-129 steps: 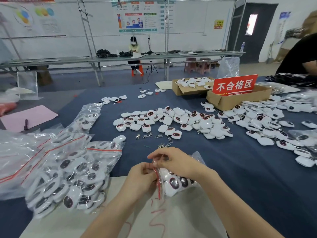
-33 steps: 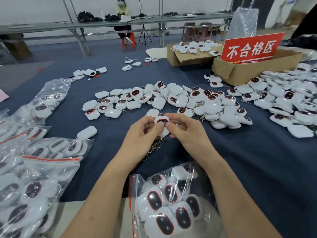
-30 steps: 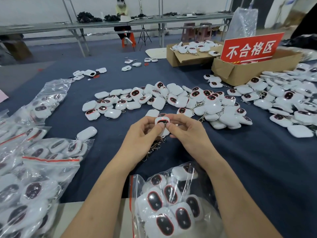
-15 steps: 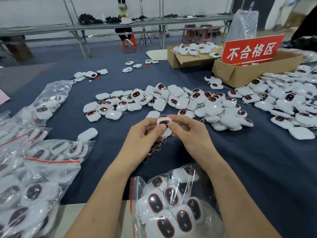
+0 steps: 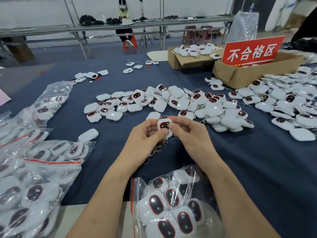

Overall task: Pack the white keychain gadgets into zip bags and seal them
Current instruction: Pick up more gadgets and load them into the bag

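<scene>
- Centrally, a small, glossy white plastic keychain gadget (image 5: pixel 164 125) with rounded corners is held just above the dark navy cloth-covered table (image 5: pixel 257 169), with its red-rimmed dark oval window turned up toward the camera.
- The window's long axis is laid from 9 to 3 o'clock.
- The gadget is pinched between thumb and forefinger of the left hand (image 5: pixel 145 136) at 9 o'clock and of the right hand (image 5: pixel 190 134) at 3 o'clock; the other fingers are curled.
- A silvery metal clasp chain (image 5: pixel 154 152) is seen at 7 o'clock below the hands; its attachment cannot be told.
- At 6 o'clock lies a crinkled clear zip bag (image 5: pixel 142 186) with a red seal strip, filled with gadgets.
- At 12 o'clock a loose heap of gadgets (image 5: pixel 171 103) is spread.
</scene>
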